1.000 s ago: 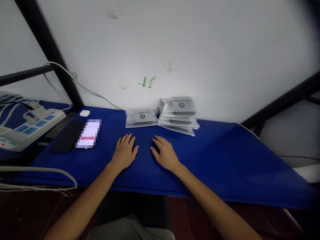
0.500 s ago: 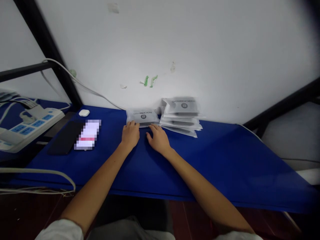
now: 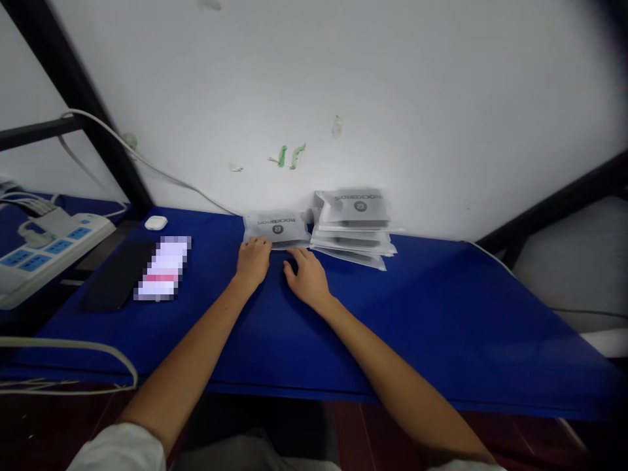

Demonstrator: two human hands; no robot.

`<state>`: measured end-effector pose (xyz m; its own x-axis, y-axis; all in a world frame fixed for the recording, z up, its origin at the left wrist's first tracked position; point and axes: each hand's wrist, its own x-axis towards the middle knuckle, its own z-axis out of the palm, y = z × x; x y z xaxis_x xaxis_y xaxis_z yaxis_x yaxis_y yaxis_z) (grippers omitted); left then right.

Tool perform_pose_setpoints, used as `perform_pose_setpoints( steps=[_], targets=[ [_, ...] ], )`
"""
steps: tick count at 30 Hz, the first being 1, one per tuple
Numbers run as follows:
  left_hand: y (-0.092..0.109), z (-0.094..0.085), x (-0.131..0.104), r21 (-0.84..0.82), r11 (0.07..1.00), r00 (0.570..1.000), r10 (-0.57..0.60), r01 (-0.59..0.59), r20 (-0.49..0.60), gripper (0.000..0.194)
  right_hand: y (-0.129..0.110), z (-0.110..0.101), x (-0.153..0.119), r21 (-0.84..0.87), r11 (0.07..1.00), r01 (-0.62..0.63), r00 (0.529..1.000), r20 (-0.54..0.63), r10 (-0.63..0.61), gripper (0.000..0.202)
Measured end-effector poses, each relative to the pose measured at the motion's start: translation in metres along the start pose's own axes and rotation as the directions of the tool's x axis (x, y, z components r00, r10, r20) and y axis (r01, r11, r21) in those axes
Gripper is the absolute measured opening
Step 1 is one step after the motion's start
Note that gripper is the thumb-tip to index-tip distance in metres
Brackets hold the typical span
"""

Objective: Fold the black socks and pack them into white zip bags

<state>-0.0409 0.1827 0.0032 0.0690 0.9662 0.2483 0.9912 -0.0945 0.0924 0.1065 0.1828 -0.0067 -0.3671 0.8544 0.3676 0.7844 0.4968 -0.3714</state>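
Note:
A frosted zip bag [image 3: 279,227] printed with ROCKBROS lies flat on the blue tabletop against the wall. My left hand [image 3: 254,263] rests palm down at the bag's near left edge, its fingertips touching that edge. Just in front of the near right edge is my right hand [image 3: 309,277], palm down, thumb apart from the fingers. Its fingertips are at or very close to the bag; contact is unclear. To the right, a stack of similar zip bags [image 3: 360,214] leans unevenly by the wall. Neither hand grips anything.
On the left lie a lit phone [image 3: 164,267], a dark flat slab [image 3: 118,275] and a white earbud case [image 3: 156,223]. A power strip [image 3: 53,252] with plugs sits farther left. White cables run along the wall and the table's left front. Black frame bars [image 3: 93,98] stand at both sides.
My right hand has drawn back very slightly from the bag's near edge. The left hand keeps its place at the bag. The view has shifted a little.

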Motion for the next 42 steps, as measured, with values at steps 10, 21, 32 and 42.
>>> perform_pose_setpoints(
  steps=[10, 21, 32, 42],
  targets=[
    [-0.001, -0.011, -0.012, 0.039, 0.999, 0.999, -0.036, 0.034, 0.035, 0.029, 0.001, -0.002, -0.002, 0.001, 1.0, 0.016, 0.999, -0.034, -0.016, 0.031],
    [-0.007, -0.031, -0.054, 0.049, 0.993, 0.99, -0.115, 0.112, 0.077, 0.022, -0.005, -0.019, -0.013, -0.114, 0.987, 0.109, 0.994, 0.019, -0.108, 0.028],
    [-0.021, -0.027, -0.099, 0.014, 0.997, 0.997, -0.074, 0.073, 0.012, 0.03, 0.002, -0.035, -0.048, -0.11, 0.978, 0.18, 0.979, 0.118, -0.167, 0.024],
    [-0.024, -0.021, -0.107, -0.076, 0.993, 0.989, -0.1, 0.092, -0.108, 0.032, 0.011, -0.028, -0.049, -0.066, 0.976, 0.208, 0.977, 0.065, -0.203, 0.022]
  ],
)
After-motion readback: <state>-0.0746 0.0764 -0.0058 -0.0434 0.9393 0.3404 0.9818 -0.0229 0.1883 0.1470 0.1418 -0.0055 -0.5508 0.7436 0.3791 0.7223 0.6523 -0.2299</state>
